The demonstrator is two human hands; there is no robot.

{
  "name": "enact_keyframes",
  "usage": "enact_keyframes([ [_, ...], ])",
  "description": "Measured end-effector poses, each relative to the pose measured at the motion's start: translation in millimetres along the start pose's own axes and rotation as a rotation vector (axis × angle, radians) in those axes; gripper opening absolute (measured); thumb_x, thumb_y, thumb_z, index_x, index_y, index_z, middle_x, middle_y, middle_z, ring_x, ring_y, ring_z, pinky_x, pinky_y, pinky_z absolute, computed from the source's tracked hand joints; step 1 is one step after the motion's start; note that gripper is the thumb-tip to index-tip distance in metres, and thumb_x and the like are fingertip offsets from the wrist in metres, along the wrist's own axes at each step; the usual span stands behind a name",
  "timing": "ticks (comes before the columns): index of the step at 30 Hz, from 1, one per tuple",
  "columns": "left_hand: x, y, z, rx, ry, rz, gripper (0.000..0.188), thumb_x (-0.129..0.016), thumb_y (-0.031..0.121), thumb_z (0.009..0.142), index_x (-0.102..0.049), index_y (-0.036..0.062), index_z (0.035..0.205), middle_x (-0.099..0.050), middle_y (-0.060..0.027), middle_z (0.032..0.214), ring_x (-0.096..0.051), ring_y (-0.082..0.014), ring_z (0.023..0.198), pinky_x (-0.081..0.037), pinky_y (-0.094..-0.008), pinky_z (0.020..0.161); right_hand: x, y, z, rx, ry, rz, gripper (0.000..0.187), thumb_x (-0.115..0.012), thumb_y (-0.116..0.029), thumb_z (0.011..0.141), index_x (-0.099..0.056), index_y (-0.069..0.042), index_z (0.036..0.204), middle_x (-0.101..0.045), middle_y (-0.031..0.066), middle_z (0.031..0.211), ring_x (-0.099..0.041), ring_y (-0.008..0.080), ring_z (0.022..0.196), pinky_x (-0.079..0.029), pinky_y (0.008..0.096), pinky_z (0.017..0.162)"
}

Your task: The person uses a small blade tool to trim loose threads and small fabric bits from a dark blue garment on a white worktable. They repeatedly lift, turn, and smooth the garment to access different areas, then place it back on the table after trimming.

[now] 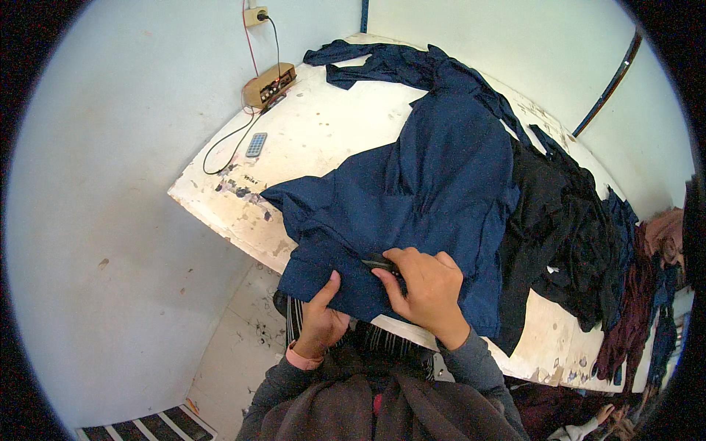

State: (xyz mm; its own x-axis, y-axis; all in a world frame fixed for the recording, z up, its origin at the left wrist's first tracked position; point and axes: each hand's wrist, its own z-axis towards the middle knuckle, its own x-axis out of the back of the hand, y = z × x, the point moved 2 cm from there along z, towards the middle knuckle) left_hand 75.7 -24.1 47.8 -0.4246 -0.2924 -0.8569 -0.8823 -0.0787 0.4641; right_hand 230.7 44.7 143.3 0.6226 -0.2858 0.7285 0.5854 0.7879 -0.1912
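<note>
A large navy garment (448, 169) lies spread over the white table, its near edge hanging toward me. My left hand (323, 322) grips that near edge, thumb on top and the other fingers hidden beneath the cloth. In my right hand (432, 288) is a small black pair of thread snips (379, 263), pinched between thumb and fingers. Their pointed tip faces left and rests on or just above the navy cloth; which of the two I cannot tell. Most of the snips' body is covered by my fingers.
On the white table (346, 110), a brown radio-like box (270, 86) with cables stands against the wall near a grey remote control (257, 145). Black garments (562, 228) lie to the right, with maroon cloth (627, 320) beyond. Another person's hand (604, 414) shows at lower right.
</note>
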Motion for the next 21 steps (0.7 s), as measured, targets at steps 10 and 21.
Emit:
enact_keyframes([
  [10,-5,-2,-8,0.036,-0.02,-0.02,0.036,-0.056,0.01,0.102,-0.052,0.0046,0.138,-0.06,-0.0113,0.133,-0.06,-0.0271,0.122,-0.048,-0.0452,0.107,-6,-11,6,0.209,0.078,-0.262,0.025,-0.078,-0.03,0.08,-0.069,-0.012,0.095,-0.062,-0.0026,0.076,-0.052,0.0138,0.056,-0.034,0.0313,0.054],
  [21,1,-1,-16,0.108,0.249,0.291,0.04,-0.062,0.014,0.1,-0.051,0.0068,0.139,-0.059,-0.0098,0.133,-0.058,-0.0233,0.123,-0.049,-0.0419,0.105,0,5,38,-0.005,-0.126,0.18,0.02,-0.077,-0.028,0.084,-0.068,-0.012,0.092,-0.07,0.0033,0.073,-0.067,0.0207,0.06,-0.043,0.0339,0.057],
])
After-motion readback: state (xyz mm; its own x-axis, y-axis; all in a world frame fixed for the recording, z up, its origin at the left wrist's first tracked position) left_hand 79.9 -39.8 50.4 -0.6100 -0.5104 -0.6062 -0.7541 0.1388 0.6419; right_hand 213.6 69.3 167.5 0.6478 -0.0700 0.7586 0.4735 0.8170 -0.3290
